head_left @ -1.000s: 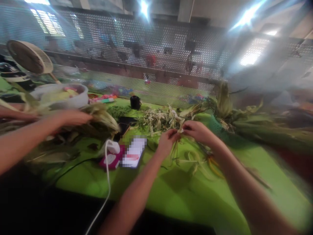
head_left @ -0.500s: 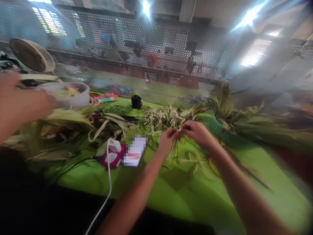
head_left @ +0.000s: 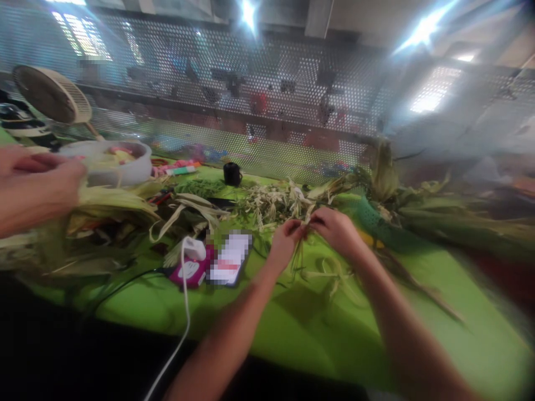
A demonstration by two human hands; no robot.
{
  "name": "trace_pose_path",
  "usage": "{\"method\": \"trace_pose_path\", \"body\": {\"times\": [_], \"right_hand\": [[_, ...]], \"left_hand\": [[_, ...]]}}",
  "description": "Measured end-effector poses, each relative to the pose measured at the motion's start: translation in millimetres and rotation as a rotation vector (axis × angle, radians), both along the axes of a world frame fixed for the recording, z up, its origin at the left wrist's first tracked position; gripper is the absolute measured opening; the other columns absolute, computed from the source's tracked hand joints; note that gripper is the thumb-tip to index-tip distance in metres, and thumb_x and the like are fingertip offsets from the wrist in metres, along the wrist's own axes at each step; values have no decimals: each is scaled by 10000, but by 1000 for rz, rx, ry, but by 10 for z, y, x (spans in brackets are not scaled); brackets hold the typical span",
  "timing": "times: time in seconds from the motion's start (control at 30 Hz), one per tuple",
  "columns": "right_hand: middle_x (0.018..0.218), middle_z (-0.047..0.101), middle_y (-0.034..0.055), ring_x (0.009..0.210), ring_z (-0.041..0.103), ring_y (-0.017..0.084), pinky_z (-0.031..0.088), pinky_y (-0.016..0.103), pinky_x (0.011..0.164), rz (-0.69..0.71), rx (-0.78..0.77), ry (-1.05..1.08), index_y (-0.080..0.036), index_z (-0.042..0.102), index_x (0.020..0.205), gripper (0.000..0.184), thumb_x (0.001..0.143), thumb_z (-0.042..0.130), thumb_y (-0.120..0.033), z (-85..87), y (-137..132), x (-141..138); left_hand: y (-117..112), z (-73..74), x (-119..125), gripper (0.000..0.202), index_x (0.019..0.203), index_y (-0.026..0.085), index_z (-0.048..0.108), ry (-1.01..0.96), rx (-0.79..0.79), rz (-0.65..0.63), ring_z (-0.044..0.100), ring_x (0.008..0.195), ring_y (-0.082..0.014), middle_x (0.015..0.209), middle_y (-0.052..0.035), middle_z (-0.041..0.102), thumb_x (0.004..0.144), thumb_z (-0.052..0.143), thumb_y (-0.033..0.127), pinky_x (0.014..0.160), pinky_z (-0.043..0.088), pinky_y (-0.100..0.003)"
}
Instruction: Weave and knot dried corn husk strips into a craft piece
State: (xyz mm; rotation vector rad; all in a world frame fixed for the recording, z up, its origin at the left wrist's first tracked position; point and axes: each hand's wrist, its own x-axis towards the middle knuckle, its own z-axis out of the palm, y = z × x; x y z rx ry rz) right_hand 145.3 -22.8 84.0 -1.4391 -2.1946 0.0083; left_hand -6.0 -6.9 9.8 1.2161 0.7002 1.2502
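Observation:
My left hand [head_left: 286,240] and my right hand [head_left: 333,227] meet above the green table, fingers pinched on a small piece of dried corn husk [head_left: 306,216]. Thin strands [head_left: 297,260] of it hang down below my fingertips. Just behind my hands lies a heap of small knotted husk pieces [head_left: 273,205]. Loose pale husk strips [head_left: 334,273] lie on the table below my right hand. The exact grip of the fingertips is too small and blurred to make out.
Another person's hand [head_left: 42,184] is at the left, over piled husks [head_left: 112,200] beside a white bowl [head_left: 140,164]. A phone [head_left: 231,259] and a pink power block [head_left: 194,270] with a cable lie left of my arm. A green basket [head_left: 376,225] stands right.
The other person's hand at the left has moved down and slightly left. My own hands stay nearly in place, still pinching the husk piece.

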Motion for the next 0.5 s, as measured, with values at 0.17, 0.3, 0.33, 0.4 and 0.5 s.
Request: {"method": "trace_pose_path", "body": {"times": [0.17,0.3,0.33,0.4,0.5], "right_hand": [[841,672,45,771,592,177,372,266,670,-3,-2,-18,-199,667,824,75,864,604,-213,-4,7,6],[849,677,47,770,591,178,370,262,666,-7,-12,-22,-205,669,828,69,859,607,-210,-12,8,9],[845,678,47,768,591,178,369,262,667,-9,-13,-24,-204,670,828,71,859,606,-209,-14,9,10],[844,677,48,764,589,177,370,263,670,-10,-18,-26,-202,670,829,73,860,605,-213,-19,14,13],[846,675,49,764,587,178,370,262,669,-12,-28,-30,-199,667,829,69,858,606,-216,-28,26,19]], "left_hand": [[-4,13,1,248,845,156,664,-13,-27,-5,545,698,-128,730,8,626,764,681,391,730,412,-259],[-15,39,0,257,830,153,663,-22,-39,-14,538,686,-126,713,11,620,748,693,394,720,409,-258],[-17,43,1,259,828,151,663,-23,-42,-16,536,682,-125,714,11,620,746,694,395,717,409,-258],[-20,47,4,260,828,149,663,-19,-48,-12,535,681,-123,714,10,620,745,695,393,715,407,-257],[-21,49,9,256,821,147,661,-24,-60,-2,529,679,-121,699,15,611,741,696,388,713,405,-256]]}}
